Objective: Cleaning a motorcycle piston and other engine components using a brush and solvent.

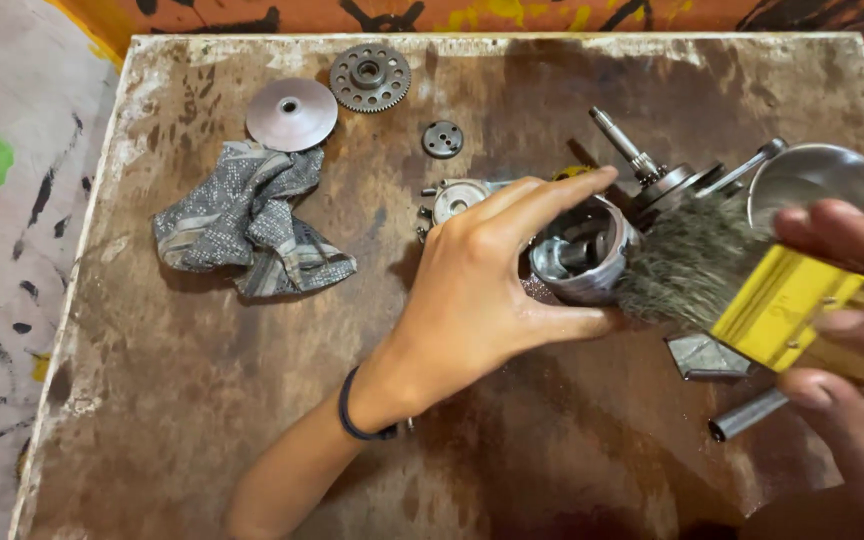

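My left hand [482, 290] grips a grey metal piston [584, 255], holding it just above the brown stained board [252, 400], open side facing me. My right hand [852, 330] holds a paintbrush [742, 285] with a yellow ferrule. Its grey bristles press against the piston's right side. A black band sits on my left wrist.
A grey patterned rag [247, 220] lies at the left. Behind it are a smooth metal disc [292, 113], a toothed gear [370, 77] and a small round plate [442, 139]. A crankshaft [657, 175], a steel bowl [822, 175], a metal pin [747, 415] and a housing part [457, 195] surround the hands.
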